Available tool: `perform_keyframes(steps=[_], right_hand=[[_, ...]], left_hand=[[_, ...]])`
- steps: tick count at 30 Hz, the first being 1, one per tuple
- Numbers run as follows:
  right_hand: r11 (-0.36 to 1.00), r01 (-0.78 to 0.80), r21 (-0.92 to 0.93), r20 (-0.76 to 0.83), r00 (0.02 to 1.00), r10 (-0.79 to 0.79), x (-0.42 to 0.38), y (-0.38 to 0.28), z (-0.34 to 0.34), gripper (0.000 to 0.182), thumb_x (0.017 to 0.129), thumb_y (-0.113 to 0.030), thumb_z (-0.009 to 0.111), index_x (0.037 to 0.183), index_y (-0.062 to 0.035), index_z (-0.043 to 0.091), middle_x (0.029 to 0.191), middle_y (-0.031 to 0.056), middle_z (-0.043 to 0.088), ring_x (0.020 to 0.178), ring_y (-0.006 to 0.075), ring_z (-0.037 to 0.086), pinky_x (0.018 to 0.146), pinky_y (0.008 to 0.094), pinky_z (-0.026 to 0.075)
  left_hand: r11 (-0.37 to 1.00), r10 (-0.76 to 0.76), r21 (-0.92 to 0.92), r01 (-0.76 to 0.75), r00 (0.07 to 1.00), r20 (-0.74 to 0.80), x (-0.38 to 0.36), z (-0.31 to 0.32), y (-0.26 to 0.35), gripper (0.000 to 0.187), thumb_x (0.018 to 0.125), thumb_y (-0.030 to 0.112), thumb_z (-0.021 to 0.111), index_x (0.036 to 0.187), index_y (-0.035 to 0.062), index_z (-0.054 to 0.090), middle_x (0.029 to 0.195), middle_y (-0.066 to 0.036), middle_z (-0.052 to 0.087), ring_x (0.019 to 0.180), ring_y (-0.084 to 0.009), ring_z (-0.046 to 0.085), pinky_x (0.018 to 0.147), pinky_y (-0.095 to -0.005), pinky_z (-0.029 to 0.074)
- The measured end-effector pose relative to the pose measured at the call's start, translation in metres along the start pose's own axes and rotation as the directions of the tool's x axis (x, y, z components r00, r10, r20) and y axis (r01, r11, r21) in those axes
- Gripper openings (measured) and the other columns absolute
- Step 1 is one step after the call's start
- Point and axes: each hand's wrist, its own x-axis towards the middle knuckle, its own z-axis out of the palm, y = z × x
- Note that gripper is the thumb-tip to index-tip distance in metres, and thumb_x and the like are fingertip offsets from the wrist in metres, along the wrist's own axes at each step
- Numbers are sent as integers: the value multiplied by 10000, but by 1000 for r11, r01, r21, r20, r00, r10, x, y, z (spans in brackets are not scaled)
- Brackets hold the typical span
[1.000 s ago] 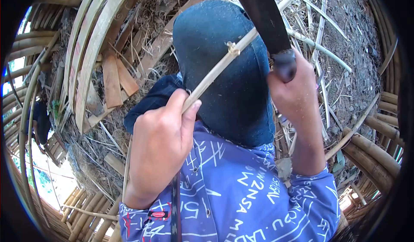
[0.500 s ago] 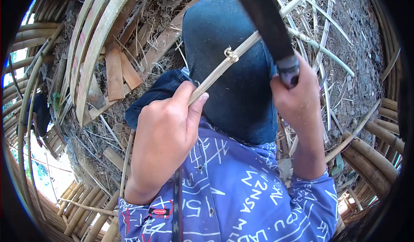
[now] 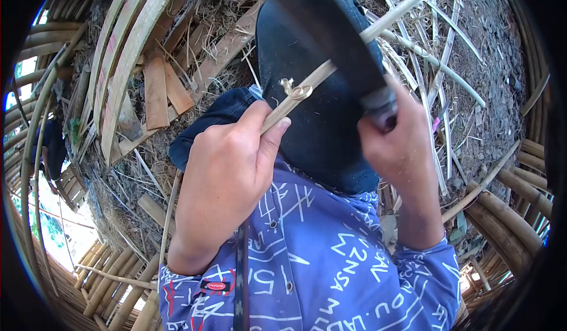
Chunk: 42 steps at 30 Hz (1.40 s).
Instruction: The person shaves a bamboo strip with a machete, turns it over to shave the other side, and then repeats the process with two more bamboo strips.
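My left hand (image 3: 223, 164) pinches the near end of a pale bamboo strip (image 3: 319, 76) between thumb and fingers. The strip slants up and away to the right across my dark trouser leg (image 3: 319, 136). Curled shavings (image 3: 300, 92) cling to it just beyond my left thumb. In my right hand (image 3: 400, 137) is the handle of a machete (image 3: 339, 38), its broad dark blade pointing up and to the left. The blade lies across the strip in this view and hides a short stretch of it; motion blurs it slightly.
Long split bamboo slats (image 3: 133, 59) lean at the upper left, beside short flat wood pieces (image 3: 156, 92). Shavings and thin strips (image 3: 452, 30) litter the ground. Bamboo pole walls (image 3: 502, 219) stand on both sides. Another person (image 3: 52, 154) is at the far left.
My right hand and the machete have moved left and slightly down along the strip, towards my left hand. The curl on the strip has shifted nearer my left hand and grown.
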Motion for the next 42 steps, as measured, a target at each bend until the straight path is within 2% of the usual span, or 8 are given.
perform_keyframes(steps=[3, 5, 11, 13, 18, 21, 33, 42], right_hand=[[997, -56, 44, -79, 995, 59, -2, -4, 8, 220, 709, 4, 568, 927, 32, 553, 661, 120, 589, 600, 173, 587, 590, 337, 451], [997, 33, 66, 30, 999, -35, -13, -5, 13, 205, 731, -23, 556, 931, 18, 540, 688, 244, 600, 683, 449, 610, 614, 441, 475], [999, -40, -18, -36, 999, 40, -7, -8, 12, 275, 725, -25, 576, 991, 26, 530, 699, 258, 601, 709, 439, 624, 635, 450, 484], [994, 112, 1, -41, 993, -112, -19, -4, 20, 314, 728, -16, 566, 1039, 21, 596, 663, 106, 557, 568, 193, 518, 584, 320, 430], [998, -26, 63, 51, 998, 23, -9, -8, 14, 375, 736, 6, 571, 1108, 57, 582, 679, 106, 576, 575, 141, 529, 575, 295, 433], [999, 52, -16, 28, 998, -52, -12, -6, 18, 303, 711, -16, 570, 1009, 34, 548, 653, 235, 588, 643, 422, 619, 598, 397, 487], [999, 27, -37, 19, 999, -26, -12, -8, 16, 334, 712, -9, 576, 1041, 42, 554, 676, 218, 612, 652, 393, 644, 608, 395, 493], [993, -20, 116, 33, 999, 16, -28, -18, 18, 247, 725, -11, 559, 969, 27, 568, 664, 186, 592, 612, 351, 635, 591, 379, 471]], left_hand=[[996, -30, -78, 31, 999, 21, 0, 0, -2, 274, 932, 186, 582, 956, -86, 609, 570, -238, 509, 524, -398, 551, 513, -412, 404], [997, -10, -82, 9, 1000, -9, -2, 2, -6, 261, 932, 181, 581, 950, -78, 608, 572, -234, 513, 526, -397, 554, 512, -410, 404], [988, -63, -137, 68, 997, 42, -1, -1, -5, 235, 929, 170, 585, 923, -64, 600, 582, -228, 525, 531, -396, 561, 510, -407, 405], [987, -68, -139, 78, 995, 71, 0, -2, -5, 236, 928, 171, 587, 917, -65, 598, 583, -226, 527, 530, -394, 559, 509, -405, 406], [990, -4, -139, 2, 1000, -20, -2, -1, -14, 223, 900, 164, 617, 871, -53, 579, 586, -225, 485, 501, -379, 470, 489, -375, 379], [993, -11, -116, 15, 999, 35, -5, -15, -16, 213, 878, 159, 634, 864, -44, 570, 586, -218, 466, 487, -347, 445, 483, -354, 370], [831, -175, -465, 305, 937, 301, -19, -41, -54, 238, 899, 172, 636, 748, -11, 613, 565, 13, 561, 493, -43, 510, 467, -232, 388], [997, 74, -16, -78, 982, -173, -39, -23, -26, 179, 860, 146, 685, 767, 29, 587, 571, -141, 530, 493, -314, 556, 459, -375, 399]])
